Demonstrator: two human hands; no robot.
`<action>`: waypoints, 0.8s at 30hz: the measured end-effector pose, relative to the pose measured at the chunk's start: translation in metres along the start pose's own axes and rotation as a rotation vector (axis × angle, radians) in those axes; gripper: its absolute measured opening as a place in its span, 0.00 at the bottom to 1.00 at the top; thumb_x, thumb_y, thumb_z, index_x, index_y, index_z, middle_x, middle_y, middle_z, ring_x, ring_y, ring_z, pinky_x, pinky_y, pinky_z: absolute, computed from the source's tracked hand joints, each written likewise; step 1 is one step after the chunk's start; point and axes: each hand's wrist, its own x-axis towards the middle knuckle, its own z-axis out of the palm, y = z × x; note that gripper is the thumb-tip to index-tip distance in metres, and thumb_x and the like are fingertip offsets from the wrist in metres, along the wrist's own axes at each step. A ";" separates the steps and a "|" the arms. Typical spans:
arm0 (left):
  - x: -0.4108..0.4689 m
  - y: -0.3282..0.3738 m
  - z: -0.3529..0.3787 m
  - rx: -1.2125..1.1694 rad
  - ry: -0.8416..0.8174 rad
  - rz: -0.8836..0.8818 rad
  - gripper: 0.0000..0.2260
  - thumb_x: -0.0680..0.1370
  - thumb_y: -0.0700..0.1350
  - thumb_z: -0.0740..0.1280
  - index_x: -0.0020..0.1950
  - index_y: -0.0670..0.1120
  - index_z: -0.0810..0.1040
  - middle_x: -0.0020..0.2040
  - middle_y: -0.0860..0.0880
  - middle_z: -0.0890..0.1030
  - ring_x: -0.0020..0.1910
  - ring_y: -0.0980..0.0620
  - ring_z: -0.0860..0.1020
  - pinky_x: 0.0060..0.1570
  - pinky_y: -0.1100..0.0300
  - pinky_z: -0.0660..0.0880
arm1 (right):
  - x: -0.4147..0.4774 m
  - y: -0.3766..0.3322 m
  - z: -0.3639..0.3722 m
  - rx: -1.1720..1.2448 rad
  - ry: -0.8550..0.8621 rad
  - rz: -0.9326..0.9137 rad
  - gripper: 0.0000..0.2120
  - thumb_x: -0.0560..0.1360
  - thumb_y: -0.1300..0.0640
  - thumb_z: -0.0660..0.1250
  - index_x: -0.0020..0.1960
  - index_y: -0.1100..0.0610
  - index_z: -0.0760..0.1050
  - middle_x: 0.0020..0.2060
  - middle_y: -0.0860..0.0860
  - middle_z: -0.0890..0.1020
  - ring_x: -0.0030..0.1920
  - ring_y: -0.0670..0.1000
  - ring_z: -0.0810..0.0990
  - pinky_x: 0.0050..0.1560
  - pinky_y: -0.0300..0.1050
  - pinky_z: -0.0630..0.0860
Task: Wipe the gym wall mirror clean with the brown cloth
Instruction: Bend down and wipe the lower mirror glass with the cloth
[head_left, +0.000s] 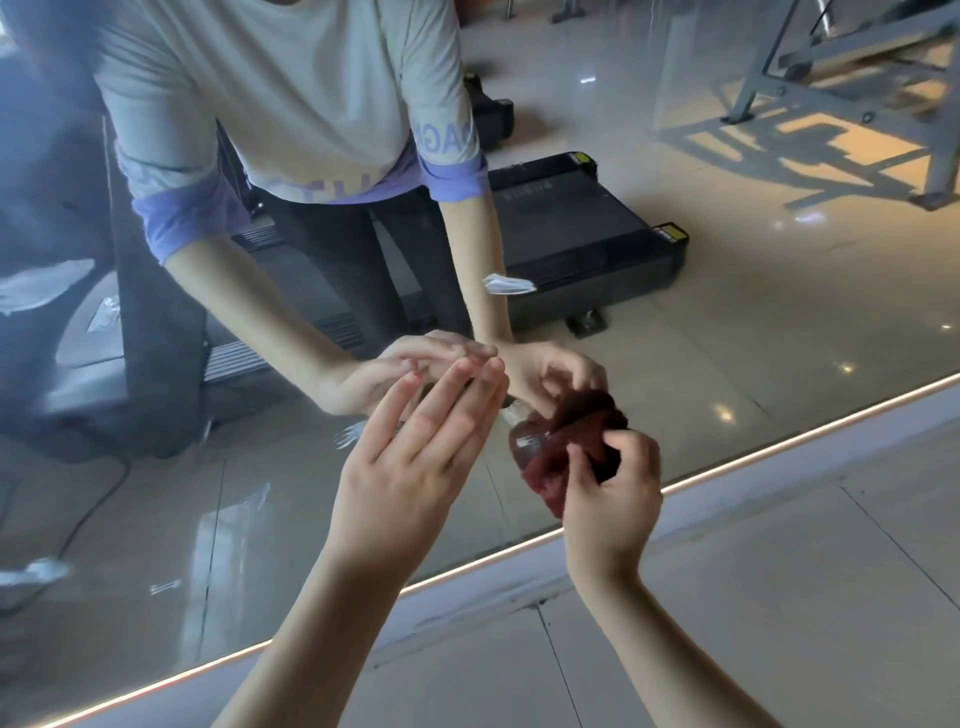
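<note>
Just above the lit bottom edge of the mirror (727, 312), the right hand (610, 499) has fingers and thumb curled tight round the bunched brown cloth (543, 475). The cloth bulges out ahead and to the left of that grip, meeting its own reflection on the glass. Beside the cloth but apart from it, the left hand (415, 467) holds nothing, its fingers straight and together, tips close to the glass.

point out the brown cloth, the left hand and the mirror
brown cloth (548, 465), head view, on its bunched middle
left hand (410, 478), head view, on the back of the hand
mirror (753, 322), head view, on bare glass, right side
</note>
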 end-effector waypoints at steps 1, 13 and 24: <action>-0.001 -0.001 0.000 0.003 0.000 0.004 0.20 0.81 0.38 0.63 0.73 0.43 0.73 0.74 0.49 0.70 0.72 0.49 0.68 0.75 0.51 0.59 | -0.008 -0.007 0.004 0.036 -0.047 -0.010 0.12 0.67 0.70 0.75 0.45 0.61 0.76 0.45 0.51 0.78 0.45 0.59 0.80 0.41 0.27 0.67; -0.002 -0.003 0.002 0.019 -0.014 0.011 0.19 0.82 0.38 0.60 0.73 0.43 0.73 0.75 0.49 0.67 0.73 0.49 0.66 0.76 0.51 0.55 | -0.019 -0.025 0.009 0.073 -0.058 0.090 0.13 0.70 0.69 0.74 0.53 0.63 0.77 0.49 0.51 0.75 0.50 0.51 0.77 0.47 0.23 0.66; -0.005 -0.004 0.002 0.027 -0.035 0.020 0.20 0.82 0.38 0.60 0.74 0.43 0.72 0.75 0.49 0.66 0.74 0.49 0.65 0.76 0.51 0.56 | -0.018 -0.030 0.010 0.091 -0.046 0.155 0.15 0.72 0.71 0.71 0.56 0.63 0.75 0.52 0.51 0.74 0.53 0.47 0.75 0.49 0.25 0.65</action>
